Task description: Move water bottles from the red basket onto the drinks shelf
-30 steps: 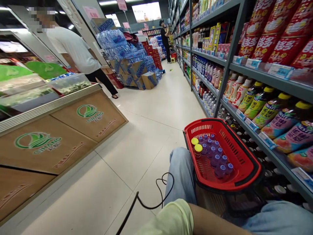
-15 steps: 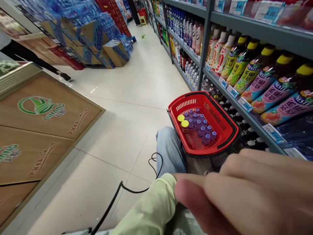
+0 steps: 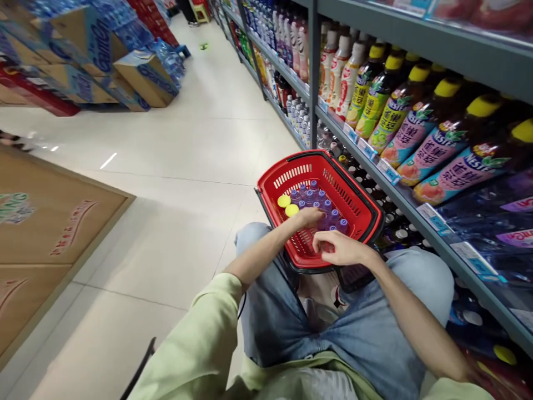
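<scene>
In the head view a red shopping basket stands between my knees, holding several small purple-capped bottles and two yellow-lidded containers. My left hand reaches down into it, over the bottles. Its fingers point downward and are partly hidden, so a grip on a bottle cannot be made out. Over the near part of the basket is my right hand, its fingers loosely bent with a gap between thumb and forefinger. Nothing shows in it.
Along the right runs a grey shelf of drinks, including Nestea bottles. Bottles also fill the lower shelf near the basket. A wooden display stand is on the left. Cartons and water packs stand beyond the pale tiled floor.
Both hands have gone down and forward to the basket; one was a large blur close to the camera. The view has shifted right, and both knees now show.
</scene>
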A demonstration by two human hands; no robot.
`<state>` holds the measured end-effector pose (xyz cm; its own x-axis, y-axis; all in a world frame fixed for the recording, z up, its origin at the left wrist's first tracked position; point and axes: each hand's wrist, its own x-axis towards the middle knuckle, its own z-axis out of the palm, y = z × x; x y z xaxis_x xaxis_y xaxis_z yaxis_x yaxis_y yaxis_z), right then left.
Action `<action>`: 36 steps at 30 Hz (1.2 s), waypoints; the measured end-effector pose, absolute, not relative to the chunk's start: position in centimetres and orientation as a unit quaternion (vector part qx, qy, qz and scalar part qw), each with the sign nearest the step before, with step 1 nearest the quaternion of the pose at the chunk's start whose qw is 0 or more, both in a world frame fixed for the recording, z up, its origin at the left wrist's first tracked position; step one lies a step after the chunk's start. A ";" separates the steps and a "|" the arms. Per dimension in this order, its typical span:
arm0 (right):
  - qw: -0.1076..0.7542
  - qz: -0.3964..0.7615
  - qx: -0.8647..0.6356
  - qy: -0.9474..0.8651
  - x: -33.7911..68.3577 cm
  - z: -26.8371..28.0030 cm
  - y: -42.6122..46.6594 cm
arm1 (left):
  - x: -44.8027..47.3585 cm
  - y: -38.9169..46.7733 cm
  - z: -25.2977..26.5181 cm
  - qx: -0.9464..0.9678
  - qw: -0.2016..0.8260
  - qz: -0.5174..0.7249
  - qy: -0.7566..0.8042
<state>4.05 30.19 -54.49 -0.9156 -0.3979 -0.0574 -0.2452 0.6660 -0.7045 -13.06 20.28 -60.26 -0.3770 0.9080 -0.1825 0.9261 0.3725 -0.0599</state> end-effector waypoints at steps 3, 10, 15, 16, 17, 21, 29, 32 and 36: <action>0.160 -0.162 -0.079 0.971 3.3 -58.0 29.3 | -17.3 21.2 -61.5 0.525 0.107 -0.133 0.834; 0.205 -0.141 -0.075 0.966 2.6 -62.3 27.0 | -20.7 24.1 -65.9 0.540 0.122 -0.140 0.821; 0.217 -0.168 -0.089 0.958 1.8 -63.1 27.4 | -17.4 26.0 -69.1 0.618 0.168 -0.118 0.759; 0.222 -0.166 -0.088 0.957 1.7 -63.2 27.5 | -16.5 26.4 -69.6 0.639 0.177 -0.115 0.740; 0.228 -0.166 -0.090 0.955 1.5 -63.2 27.6 | -15.5 26.9 -70.0 0.658 0.184 -0.112 0.721; 0.249 -0.176 -0.104 0.947 0.7 -63.7 28.3 | -13.6 28.5 -71.1 0.695 0.196 -0.123 0.681; 0.266 -0.197 -0.096 0.939 0.5 -63.4 29.6 | -14.1 28.5 -72.2 0.689 0.195 -0.125 0.687; 0.250 -0.203 -0.092 0.942 0.7 -62.7 29.9 | -14.0 28.0 -72.6 0.682 0.204 -0.123 0.691; 0.228 -0.196 -0.067 0.951 0.8 -62.3 30.8 | -14.6 27.9 -72.6 0.671 0.224 -0.127 0.695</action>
